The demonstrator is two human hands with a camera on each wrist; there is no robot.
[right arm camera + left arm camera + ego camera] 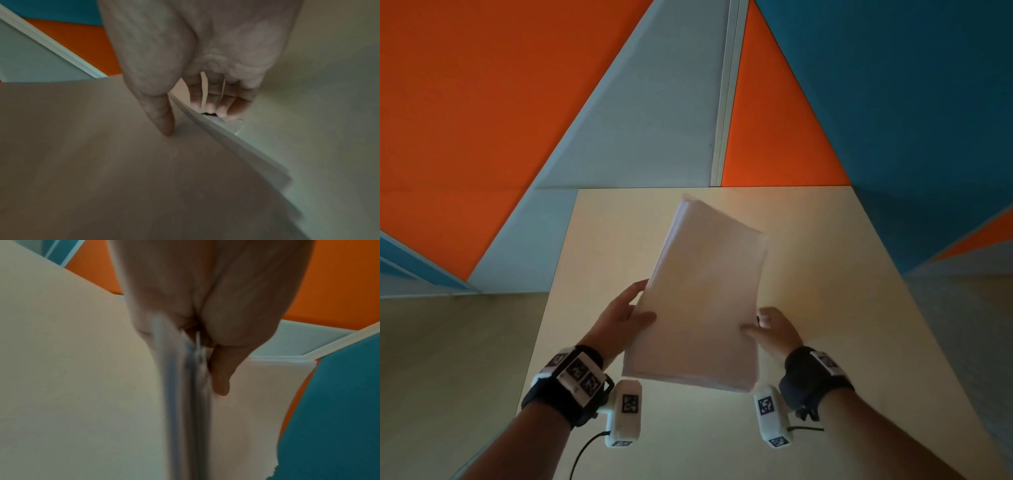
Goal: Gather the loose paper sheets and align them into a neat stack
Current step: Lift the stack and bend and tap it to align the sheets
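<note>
A stack of white paper sheets is held up above the pale table, tilted with its far end up and to the left. My left hand grips its left edge, thumb on top. My right hand pinches the right edge, thumb on the top sheet and fingers beneath. The left wrist view shows the paper stack edge-on under my thumb. In the right wrist view my thumb presses on the top sheet while the fingers curl under the edges.
The table's far edge meets a wall of orange, grey and blue panels. Bare tabletop lies on both sides of the stack. Wood floor lies left of the table.
</note>
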